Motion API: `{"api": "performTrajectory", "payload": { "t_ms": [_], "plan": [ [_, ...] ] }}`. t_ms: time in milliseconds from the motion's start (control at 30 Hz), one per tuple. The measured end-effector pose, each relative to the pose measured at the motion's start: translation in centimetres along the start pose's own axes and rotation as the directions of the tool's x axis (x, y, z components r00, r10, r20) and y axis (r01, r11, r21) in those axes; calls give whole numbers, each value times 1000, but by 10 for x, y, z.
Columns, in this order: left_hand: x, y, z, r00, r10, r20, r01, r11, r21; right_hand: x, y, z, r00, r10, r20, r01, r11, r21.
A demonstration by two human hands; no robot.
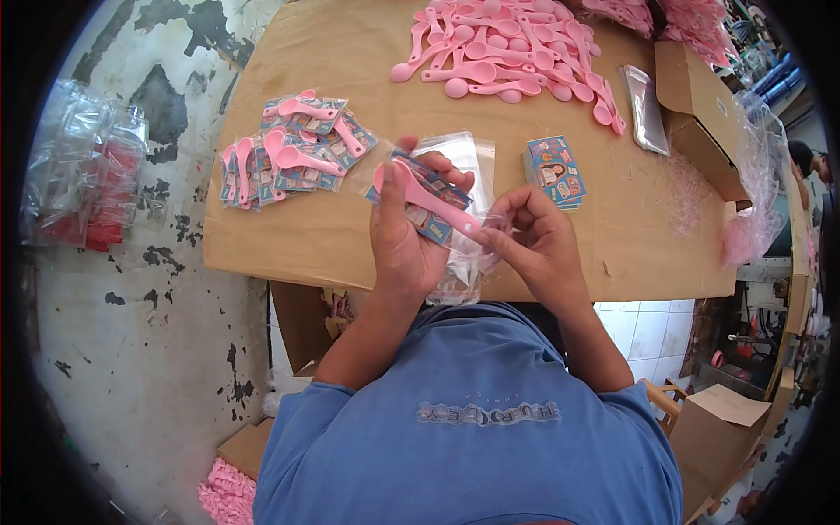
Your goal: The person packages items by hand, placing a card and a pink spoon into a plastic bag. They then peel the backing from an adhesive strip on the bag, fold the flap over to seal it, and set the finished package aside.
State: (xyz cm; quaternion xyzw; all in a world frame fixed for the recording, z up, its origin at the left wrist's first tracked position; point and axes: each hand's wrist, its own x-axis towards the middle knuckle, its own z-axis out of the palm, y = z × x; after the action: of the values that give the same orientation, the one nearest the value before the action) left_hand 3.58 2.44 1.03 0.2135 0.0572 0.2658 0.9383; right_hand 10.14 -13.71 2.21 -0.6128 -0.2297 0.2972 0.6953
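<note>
A pink measuring spoon (429,198) and a blue printed card (435,229) lie together inside a clear plastic bag. My left hand (404,249) is wrapped round this bagged spoon, thumb on the spoon's bowl end. At the handle end, the fingers of my right hand (538,245) pinch the bag's clear plastic edge. Beneath my hands, a stack of clear bags (477,157) rests on the table. To the right stands a stack of blue printed cards (555,168). Several bagged spoons with cards (293,162) are piled to the left.
A heap of loose pink spoons (507,48) covers the far part of the brown-covered table (289,249). At the right edge are a clear plastic packet (646,109) and a cardboard box (700,118). Plastic-wrapped packs (87,166) sit at far left.
</note>
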Motion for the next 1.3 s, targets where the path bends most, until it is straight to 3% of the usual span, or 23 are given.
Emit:
{"api": "performTrajectory", "payload": {
  "t_ms": [67,167,267,333,400,500,567,633,667,767,900,1033,1133,1267,1300],
  "plan": [
    [-1,-1,-3,999,-45,6,45,999,-2,4,13,4,992,-83,-91,66,983,-172],
    [-2,-3,-6,996,-91,19,92,995,-28,9,26,10,981,-140,-138,128,988,-91],
    [-1,4,-9,987,-148,62,152,987,-53,9,15,19,955,-243,-172,203,954,-220],
    [0,7,-10,981,-194,14,194,981,-27,13,6,19,824,-566,-20,454,681,-574],
    [2,12,-10,974,-226,-26,225,974,-11,11,-2,15,658,-699,279,618,290,-731],
    [7,20,-12,965,-258,-43,258,966,-5,9,-16,6,678,-620,394,733,537,-418],
    [10,24,-15,959,-283,-7,283,959,-14,11,-15,-9,714,-615,335,700,609,-374],
    [9,27,-9,943,-333,20,334,940,-64,10,-16,-14,775,-600,197,602,609,-517],
    [8,28,-5,932,-360,35,362,928,-87,13,-18,-13,778,-589,217,570,518,-637],
    [5,25,10,908,-417,37,419,904,-85,19,-8,-5,749,-587,306,557,308,-772],
    [2,15,0,856,-515,31,514,857,39,22,1,-5,682,-651,333,649,328,-686],
    [-1,7,-1,816,-572,85,574,819,-1,18,-19,-9,704,-658,268,676,504,-538],
    [1,4,-2,892,-451,23,447,890,90,13,-17,-24,771,-619,146,620,679,-394],
    [-4,9,11,895,-375,240,244,863,442,0,-10,-21,926,-364,-102,332,912,-241],
    [-8,7,11,897,-391,205,240,821,518,0,-7,-17,941,-316,-117,294,940,-173]
  ]
}}
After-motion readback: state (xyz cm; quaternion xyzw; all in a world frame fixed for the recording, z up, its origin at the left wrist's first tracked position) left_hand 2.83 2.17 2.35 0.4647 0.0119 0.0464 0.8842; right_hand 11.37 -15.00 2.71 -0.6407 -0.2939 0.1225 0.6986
